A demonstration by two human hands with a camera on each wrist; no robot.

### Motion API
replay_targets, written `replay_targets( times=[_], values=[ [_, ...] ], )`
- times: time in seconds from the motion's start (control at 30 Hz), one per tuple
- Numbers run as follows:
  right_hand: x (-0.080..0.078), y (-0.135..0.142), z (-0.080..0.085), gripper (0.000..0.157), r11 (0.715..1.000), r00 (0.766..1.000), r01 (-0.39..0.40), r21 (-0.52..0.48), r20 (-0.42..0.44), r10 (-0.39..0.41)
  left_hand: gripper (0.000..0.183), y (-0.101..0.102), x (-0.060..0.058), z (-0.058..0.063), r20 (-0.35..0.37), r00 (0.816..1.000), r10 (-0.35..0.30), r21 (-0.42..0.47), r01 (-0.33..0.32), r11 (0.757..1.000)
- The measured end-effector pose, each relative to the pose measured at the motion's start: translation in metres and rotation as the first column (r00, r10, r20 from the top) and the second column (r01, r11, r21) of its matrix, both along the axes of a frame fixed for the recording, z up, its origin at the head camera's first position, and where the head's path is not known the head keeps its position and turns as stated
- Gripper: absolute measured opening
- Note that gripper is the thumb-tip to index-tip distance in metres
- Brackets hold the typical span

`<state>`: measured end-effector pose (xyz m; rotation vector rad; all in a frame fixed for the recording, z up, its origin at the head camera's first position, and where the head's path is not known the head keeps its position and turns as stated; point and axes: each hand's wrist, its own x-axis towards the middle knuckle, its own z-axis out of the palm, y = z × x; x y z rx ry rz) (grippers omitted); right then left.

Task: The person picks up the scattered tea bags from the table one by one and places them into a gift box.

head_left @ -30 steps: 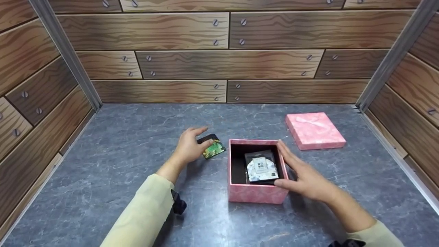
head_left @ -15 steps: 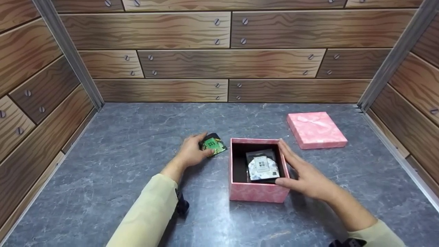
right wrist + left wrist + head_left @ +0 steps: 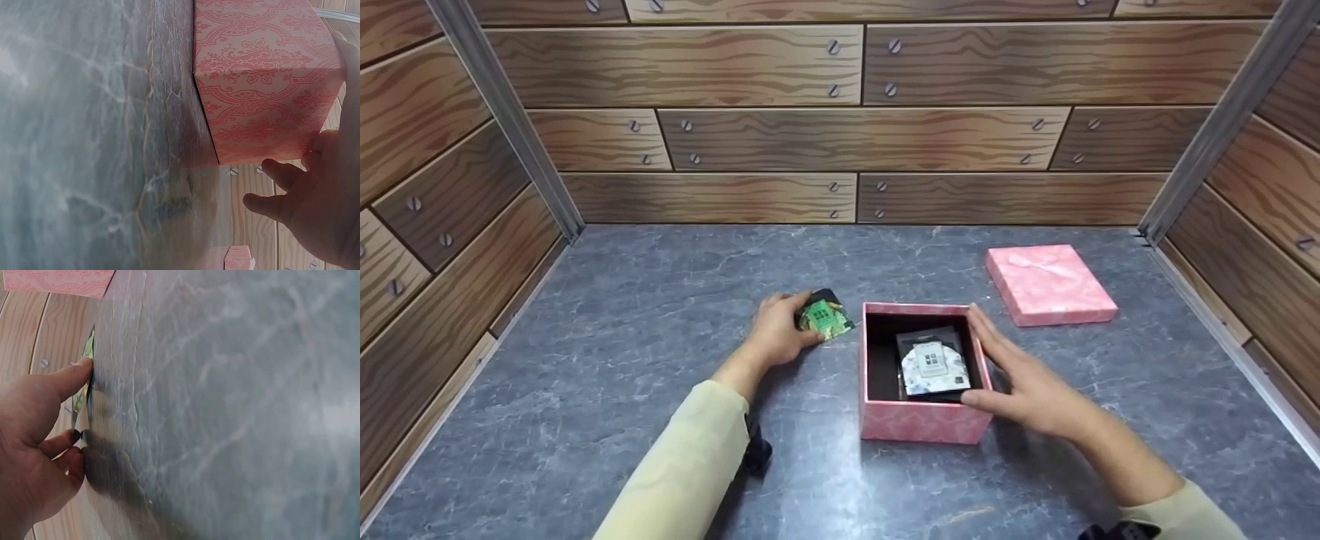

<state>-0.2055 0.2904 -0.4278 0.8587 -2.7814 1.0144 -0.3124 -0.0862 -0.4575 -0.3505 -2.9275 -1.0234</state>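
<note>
A flat packet [image 3: 826,318] with a green-and-black face lies left of the open pink box [image 3: 922,421]. My left hand [image 3: 777,328] pinches that packet by its left side, thumb on the near edge and fingers on the far edge. Seen by the left wrist camera, the packet [image 3: 84,391] is tilted and slightly bent between thumb and fingertips. My right hand [image 3: 1027,390] rests against the box's right side, fingers extended, thumb over the near rim. Inside the dark box lies a white-and-blue packet [image 3: 934,367] in clear wrap; what is under it is hidden.
The pink box lid [image 3: 1050,285] with a bow sits on the table at the back right. A grey marbled tabletop [image 3: 675,277] carries everything. Wood-patterned walls [image 3: 855,142] with metal corner posts enclose the back and sides.
My left hand's fingers and thumb have closed in on the green packet's edges, and the packet has turned slightly. The right hand and the box stay put.
</note>
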Motion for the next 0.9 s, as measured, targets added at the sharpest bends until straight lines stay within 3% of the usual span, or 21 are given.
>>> replay_targets(
  times=[0.33,0.57,0.77,0.9],
  values=[
    [-0.001,0.0,0.0,0.104,1.0,1.0,-0.007,0.005,-0.008,0.007,0.075,0.001,0.001,-0.001,-0.049,0.999,-0.015,0.127,0.021,0.992],
    [-0.001,-0.001,0.0,0.104,1.0,1.0,-0.006,0.005,0.002,0.006,0.065,0.0,-0.001,-0.003,-0.092,0.996,0.019,0.178,-0.003,0.984],
    [0.0,0.0,0.0,0.103,1.0,1.0,-0.001,0.004,0.01,0.001,0.053,-0.002,-0.001,0.006,-0.154,0.988,0.028,0.215,0.006,0.977],
    [0.001,0.001,0.0,0.103,1.0,1.0,0.002,0.005,0.009,-0.003,0.051,-0.003,0.0,0.014,-0.149,0.989,0.024,0.269,0.017,0.963]
  ],
)
